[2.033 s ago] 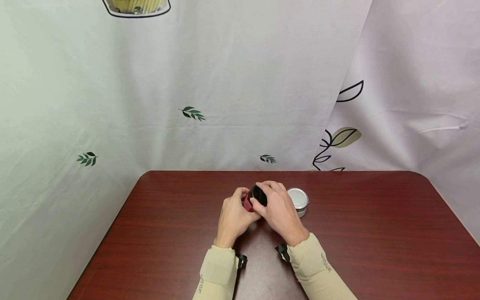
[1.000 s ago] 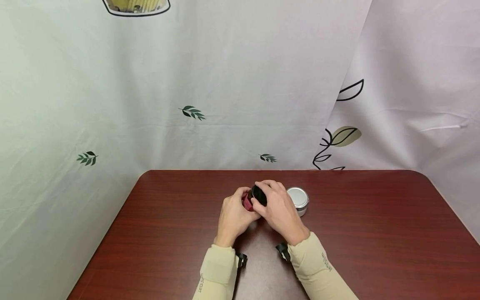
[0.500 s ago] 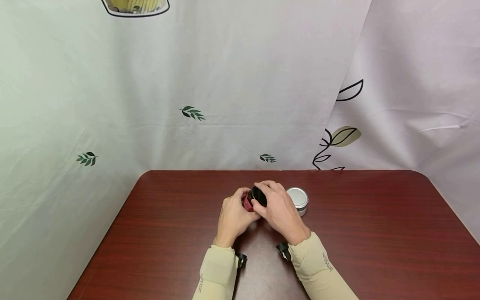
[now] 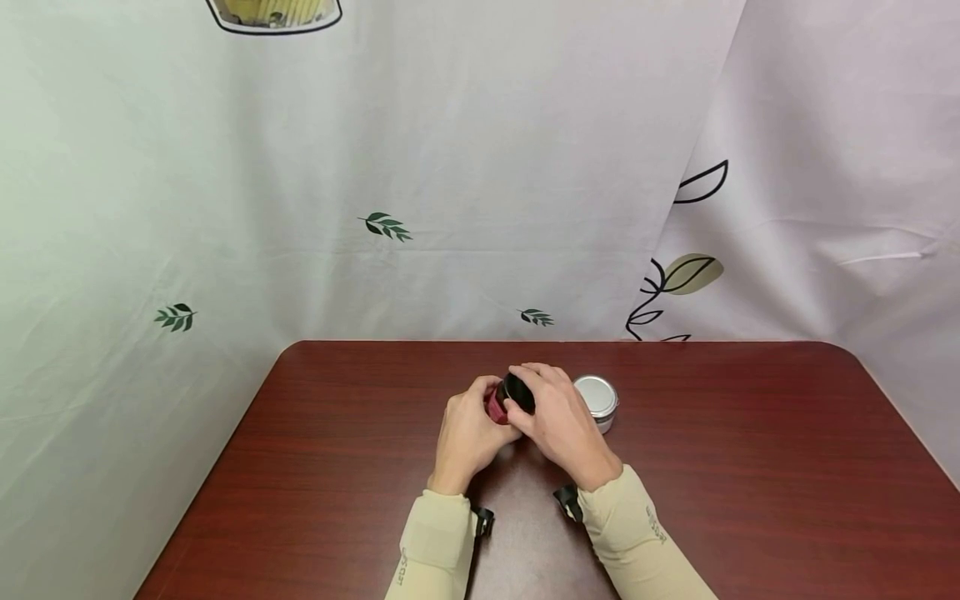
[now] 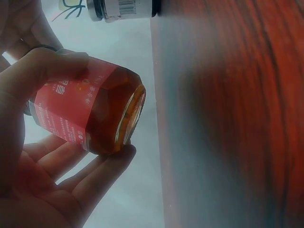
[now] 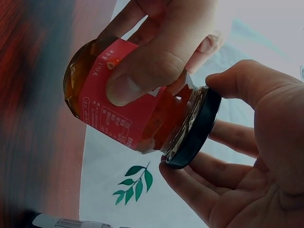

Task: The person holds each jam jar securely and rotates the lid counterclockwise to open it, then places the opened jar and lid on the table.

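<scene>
A glass jar (image 5: 102, 111) with a red label and amber contents is held tilted above the table. My left hand (image 4: 467, 437) grips its body, with the thumb across the label in both wrist views. The fingers of my right hand (image 4: 561, 421) hold the rim of the black lid (image 6: 202, 128). That lid sits at the jar's mouth, and a gold-coloured edge shows beneath it in the right wrist view. Most of the jar (image 4: 495, 407) is hidden by the hands in the head view.
A second, silver-lidded jar (image 4: 597, 397) stands upright on the reddish-brown table (image 4: 330, 467), just right of my right hand. Its barcode label (image 5: 127, 7) shows in the left wrist view. Behind the table hangs a pale cloth (image 4: 465, 167) printed with leaves.
Both hands keep the same place and the same hold on the jar and lid. Only very slight shifts of the right hand's fingers and wrist show.
</scene>
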{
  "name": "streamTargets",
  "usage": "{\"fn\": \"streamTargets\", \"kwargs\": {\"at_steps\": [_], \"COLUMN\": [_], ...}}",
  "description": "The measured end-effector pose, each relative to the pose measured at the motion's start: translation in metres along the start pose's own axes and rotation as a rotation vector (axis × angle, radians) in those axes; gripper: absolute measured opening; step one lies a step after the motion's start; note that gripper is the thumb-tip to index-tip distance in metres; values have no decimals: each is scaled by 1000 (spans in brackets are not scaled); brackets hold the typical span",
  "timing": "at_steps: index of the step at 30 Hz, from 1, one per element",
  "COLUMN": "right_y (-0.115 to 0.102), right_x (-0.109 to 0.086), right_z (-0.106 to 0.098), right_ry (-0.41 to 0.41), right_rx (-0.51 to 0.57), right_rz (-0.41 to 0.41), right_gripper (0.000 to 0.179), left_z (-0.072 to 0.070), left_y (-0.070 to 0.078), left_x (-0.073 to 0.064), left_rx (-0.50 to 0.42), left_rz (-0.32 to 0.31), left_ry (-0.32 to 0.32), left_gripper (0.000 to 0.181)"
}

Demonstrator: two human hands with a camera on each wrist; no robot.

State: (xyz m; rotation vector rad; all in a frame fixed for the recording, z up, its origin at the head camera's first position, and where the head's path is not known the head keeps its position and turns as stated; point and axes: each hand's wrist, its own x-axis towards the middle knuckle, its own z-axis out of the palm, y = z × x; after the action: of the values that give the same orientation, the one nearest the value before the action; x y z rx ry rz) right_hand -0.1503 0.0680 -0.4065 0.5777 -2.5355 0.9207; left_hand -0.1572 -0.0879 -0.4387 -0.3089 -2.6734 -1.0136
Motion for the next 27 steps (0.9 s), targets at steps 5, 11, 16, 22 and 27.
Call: {"fn": "streamTargets", "kwargs": {"at_steps": [5, 11, 16, 22, 27], "right_y": [0, 0, 0, 0, 0], "right_x": [1, 1, 1, 1, 2], "right_z": [0, -1, -1, -1, 0], "right_ry": [-7, -27, -21, -23, -23], "right_rx": [4, 9, 3, -6, -13], "right_rz": [-5, 0, -7, -12, -13], "right_gripper": [42, 41, 42, 42, 42], "left_z": [-1, 0, 0, 0, 0], "left_y": [1, 1, 1, 0, 0], "left_x": [0, 0, 0, 0, 0], "left_rx": [-5, 0, 4, -1, 0], "left_rz": [6, 6, 2, 20, 20], "left_ry": [1, -2, -2, 13, 12], "left_gripper": [55, 56, 56, 55, 55]}}
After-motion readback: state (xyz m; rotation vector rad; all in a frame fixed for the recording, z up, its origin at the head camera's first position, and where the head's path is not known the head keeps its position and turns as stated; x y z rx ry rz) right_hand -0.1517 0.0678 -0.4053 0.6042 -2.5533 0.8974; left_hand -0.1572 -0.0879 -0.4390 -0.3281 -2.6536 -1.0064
